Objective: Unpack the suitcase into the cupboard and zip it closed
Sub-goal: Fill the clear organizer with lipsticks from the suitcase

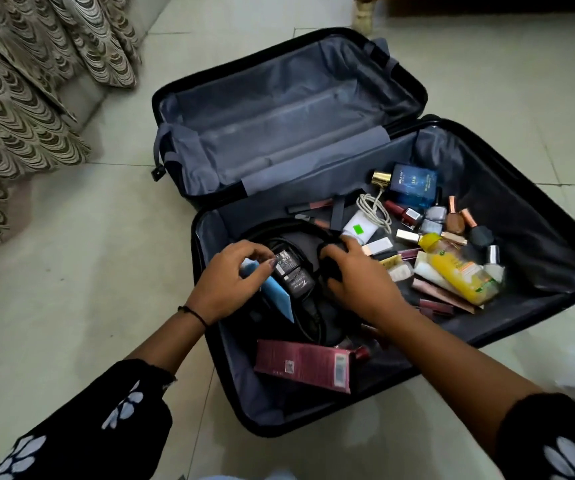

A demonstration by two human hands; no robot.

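Note:
A black suitcase lies open on the tiled floor, its far half lined in grey and holding nothing. The near half holds a black power adapter with its cable, a light blue flat card, a maroon box, a yellow bottle, a blue perfume box, a white coiled cable and several nail polish bottles. My left hand pinches the blue card beside the adapter. My right hand grips a black bundle next to the adapter.
A patterned brown and cream curtain hangs at the left. A pale furniture leg stands beyond the suitcase at the top. Light floor tiles surround the case.

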